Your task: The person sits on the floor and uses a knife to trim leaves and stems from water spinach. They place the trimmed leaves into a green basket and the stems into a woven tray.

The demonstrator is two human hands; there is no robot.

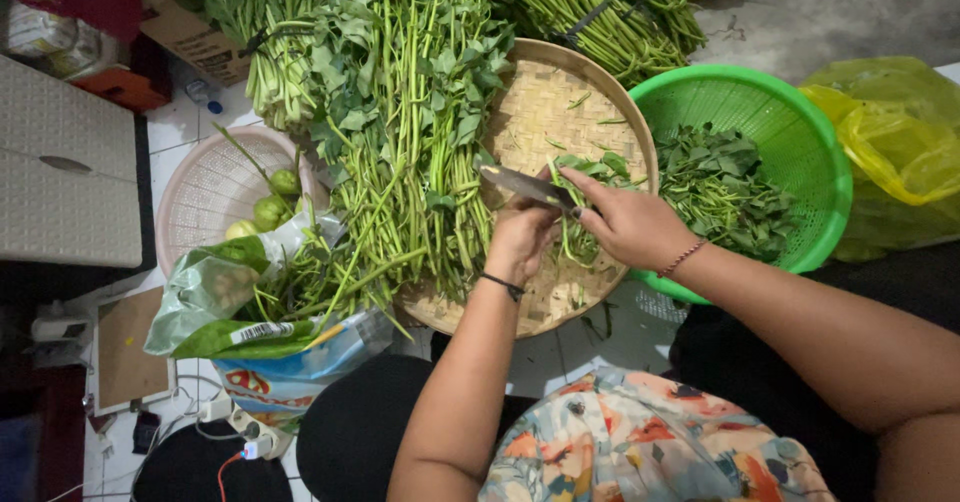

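green colander (pixel 810 112) | tan woven tray (pixel 560 102) | pale pink basket (pixel 200 202) | yellow bag (pixel 900 132)

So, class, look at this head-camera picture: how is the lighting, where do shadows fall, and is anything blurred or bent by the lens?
Head view: soft, even light, no harsh glare; the yellow plastic bag shines faintly. Head view: the lower left corner by the cables lies in dark shadow. Head view: the left hand, knife and right hand look sharp; the floral cloth nearest the lens is softer. Head view: wide-angle bending shows at the edges.
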